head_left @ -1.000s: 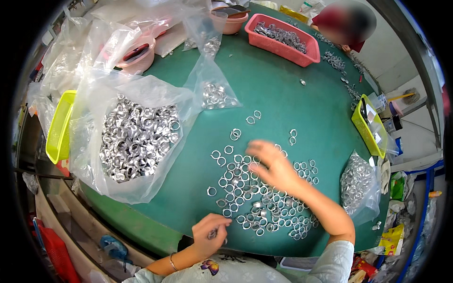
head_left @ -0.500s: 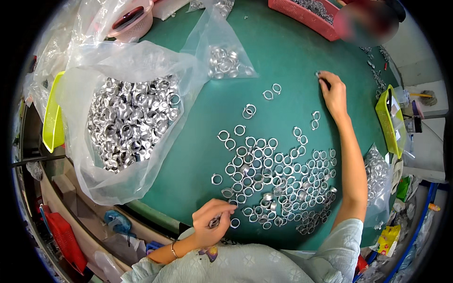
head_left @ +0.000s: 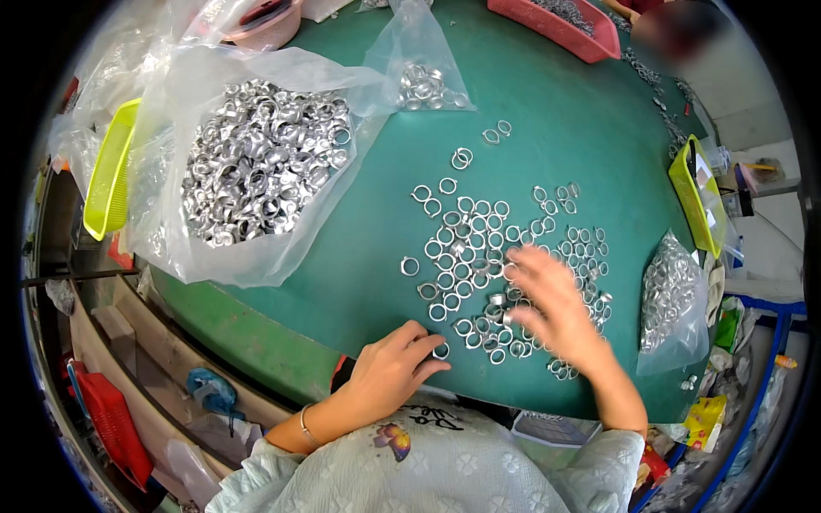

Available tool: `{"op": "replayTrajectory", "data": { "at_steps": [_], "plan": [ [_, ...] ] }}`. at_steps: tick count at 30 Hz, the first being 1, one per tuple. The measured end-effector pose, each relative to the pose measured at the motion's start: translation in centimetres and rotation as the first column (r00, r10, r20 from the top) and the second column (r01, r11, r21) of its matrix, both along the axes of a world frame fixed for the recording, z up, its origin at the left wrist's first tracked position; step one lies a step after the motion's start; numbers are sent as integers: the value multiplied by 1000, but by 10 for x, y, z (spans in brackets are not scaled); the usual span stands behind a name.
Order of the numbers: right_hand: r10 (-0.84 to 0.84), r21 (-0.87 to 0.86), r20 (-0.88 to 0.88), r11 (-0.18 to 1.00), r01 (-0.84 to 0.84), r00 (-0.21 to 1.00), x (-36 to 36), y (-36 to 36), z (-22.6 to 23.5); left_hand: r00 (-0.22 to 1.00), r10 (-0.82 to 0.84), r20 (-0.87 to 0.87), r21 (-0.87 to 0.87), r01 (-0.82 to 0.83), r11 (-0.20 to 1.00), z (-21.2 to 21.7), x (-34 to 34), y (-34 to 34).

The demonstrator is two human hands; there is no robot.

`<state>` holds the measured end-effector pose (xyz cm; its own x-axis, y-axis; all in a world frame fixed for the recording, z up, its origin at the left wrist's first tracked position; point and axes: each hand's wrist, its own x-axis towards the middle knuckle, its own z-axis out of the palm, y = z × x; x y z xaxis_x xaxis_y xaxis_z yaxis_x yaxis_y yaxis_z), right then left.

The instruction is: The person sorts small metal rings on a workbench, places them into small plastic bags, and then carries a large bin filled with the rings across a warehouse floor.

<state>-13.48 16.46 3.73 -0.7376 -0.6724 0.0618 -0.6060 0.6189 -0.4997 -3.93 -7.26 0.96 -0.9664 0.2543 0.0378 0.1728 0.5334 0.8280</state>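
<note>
Left hand: at lower centre, by the near table edge, the left hand [head_left: 389, 369] curls with index finger and thumb on either side of a single metal ring [head_left: 441, 350]; whether they grip it, I cannot tell. A thin bracelet [head_left: 305, 425] circles that wrist.
Right hand: right of centre, the right hand [head_left: 556, 308] is blurred, its fingers spread over the loose rings; contact with any of them cannot be made out.
Loose rings: silver-coloured metal rings [head_left: 498, 299] cover the centre and right of centre, mostly flat, some on edge, with a few pairs apart toward the top.
Table: the green tabletop [head_left: 359, 231] carries them all.
Bags: a large open plastic bag [head_left: 265, 265] full of rings at left; a smaller clear bag [head_left: 410, 51] at upper centre; a packed bag [head_left: 671, 291] at right.
Baskets: pink [head_left: 590, 47] at upper right, yellow-green ones at far left [head_left: 107, 184] and right [head_left: 701, 201].
</note>
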Motion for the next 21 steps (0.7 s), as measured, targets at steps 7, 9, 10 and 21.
{"op": "replayTrajectory", "data": {
  "at_steps": [7, 9, 10, 21],
  "plan": [
    [-17, 219, -32, 975, 24, 999, 53, 1, -18, 988, -130, -88, -309, 97, 946, 2, 3, 8],
    [-97, 212, -101, 970, 117, 990, 58, 13, -17, 991, -114, -66, -228, 96, 969, 0, -1, 10],
    [-137, 203, -136, 966, 163, 981, 61, 19, -16, 995, -89, -31, -120, 85, 989, -3, -4, 9],
    [-578, -297, 56, 769, 567, 814, 109, 32, -22, 484, -706, 517, 779, -607, 154, -22, 4, 11]
  ]
}}
